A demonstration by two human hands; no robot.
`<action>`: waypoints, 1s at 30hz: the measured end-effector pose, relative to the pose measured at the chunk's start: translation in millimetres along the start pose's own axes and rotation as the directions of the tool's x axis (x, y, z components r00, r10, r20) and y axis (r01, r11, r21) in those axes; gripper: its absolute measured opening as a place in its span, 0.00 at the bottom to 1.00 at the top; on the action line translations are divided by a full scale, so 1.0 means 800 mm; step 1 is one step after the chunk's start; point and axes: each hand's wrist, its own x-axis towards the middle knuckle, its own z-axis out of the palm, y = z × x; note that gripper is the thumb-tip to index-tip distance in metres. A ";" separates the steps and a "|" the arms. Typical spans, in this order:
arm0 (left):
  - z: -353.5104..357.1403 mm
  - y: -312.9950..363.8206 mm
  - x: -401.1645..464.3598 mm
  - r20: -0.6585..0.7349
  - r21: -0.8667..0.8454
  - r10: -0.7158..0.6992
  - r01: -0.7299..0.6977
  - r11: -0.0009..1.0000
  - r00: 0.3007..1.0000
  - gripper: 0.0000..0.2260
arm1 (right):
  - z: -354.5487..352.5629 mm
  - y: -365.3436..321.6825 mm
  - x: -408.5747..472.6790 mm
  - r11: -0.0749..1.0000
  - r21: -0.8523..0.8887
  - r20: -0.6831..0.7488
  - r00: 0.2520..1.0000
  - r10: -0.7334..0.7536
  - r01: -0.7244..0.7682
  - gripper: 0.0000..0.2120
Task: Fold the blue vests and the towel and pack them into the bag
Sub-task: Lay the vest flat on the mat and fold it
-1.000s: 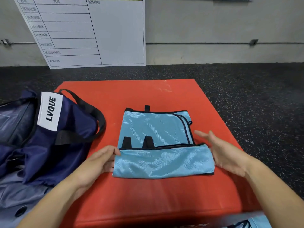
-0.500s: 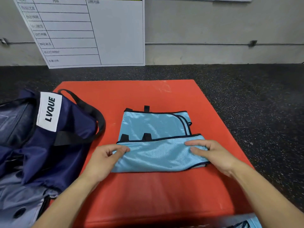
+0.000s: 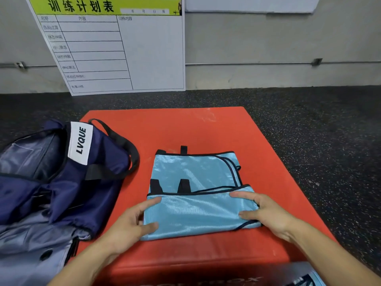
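A light blue vest (image 3: 193,195) with black trim lies partly folded on the red mat, its near flap doubled over. The navy bag (image 3: 61,182) gapes open just left.

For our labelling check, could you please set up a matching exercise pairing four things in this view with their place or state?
Things:
1. vest
2. bag
3. board
4. mat

Places or states:
A. leaning against the wall
B. lying open at the left
C. under the vest
D. part folded, gripped by the left hand and the right hand

Pairs: 1-D, 2-B, 3-A, 4-C
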 end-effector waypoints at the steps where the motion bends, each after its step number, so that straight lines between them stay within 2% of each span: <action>1: 0.002 -0.002 -0.009 0.001 0.020 -0.005 0.005 1.000 1.000 0.30 | 0.001 0.003 -0.008 1.000 -0.023 0.011 1.000 -0.004 0.004 0.27; 4: 0.003 -0.016 -0.035 0.017 0.104 -0.023 0.022 0.994 1.000 0.32 | 0.003 0.012 -0.031 0.996 -0.090 0.032 0.999 -0.002 0.005 0.26; 6: 0.004 -0.020 -0.051 0.025 0.088 -0.030 0.028 0.996 0.999 0.32 | 0.007 0.016 -0.046 0.993 -0.118 0.044 0.999 0.001 0.004 0.26; 10: 0.005 -0.018 -0.061 -0.013 0.082 -0.011 0.012 0.997 1.000 0.26 | 0.016 0.016 -0.059 0.989 -0.146 0.050 0.999 0.010 -0.002 0.26; 19: 0.013 0.003 0.000 -0.151 0.071 0.033 -0.022 0.997 0.988 0.26 | 0.022 -0.010 -0.004 0.980 -0.197 -0.139 0.990 -0.026 -0.002 0.27; 25: 0.004 0.013 0.039 -0.194 0.023 0.005 0.000 1.000 0.981 0.26 | 0.014 -0.019 0.038 0.978 -0.210 -0.138 0.990 -0.034 0.005 0.28; 30: -0.013 0.025 0.062 -0.178 0.195 0.162 -0.126 0.973 0.971 0.30 | 0.003 -0.025 0.057 0.951 -0.277 -0.167 0.968 -0.186 0.135 0.29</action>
